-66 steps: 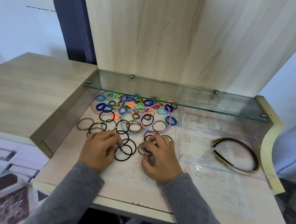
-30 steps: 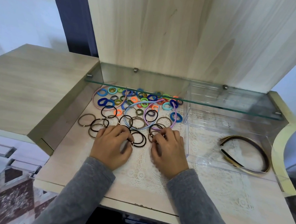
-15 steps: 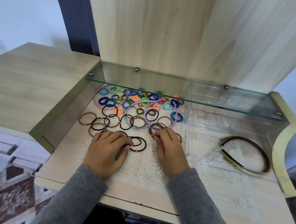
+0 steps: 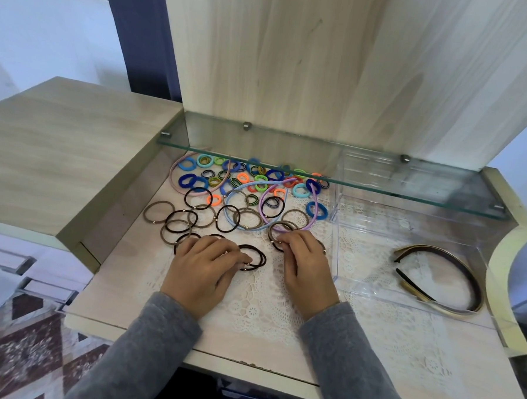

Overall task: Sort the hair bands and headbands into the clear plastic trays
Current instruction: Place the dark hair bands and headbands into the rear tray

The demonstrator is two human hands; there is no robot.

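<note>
- My left grip [image 4: 203,266] is curled; thumb and forefinger pinch the black hair bands [image 4: 257,258], which lie on the table [image 4: 248,345].
- My right grip [image 4: 306,265] is curled, with its fingertips on the brown hair bands [image 4: 273,230]; I cannot tell whether it holds them.
- The coloured hair bands [image 4: 261,178] lie further back, under the glass shelf [image 4: 319,159].
- The clear tray [image 4: 373,293] stands just right of my right grip and contains the headbands [image 4: 430,247].

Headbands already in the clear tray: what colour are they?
The headbands look dark brown to black, one gold-tan, in the clear tray; head view shows them.
</note>
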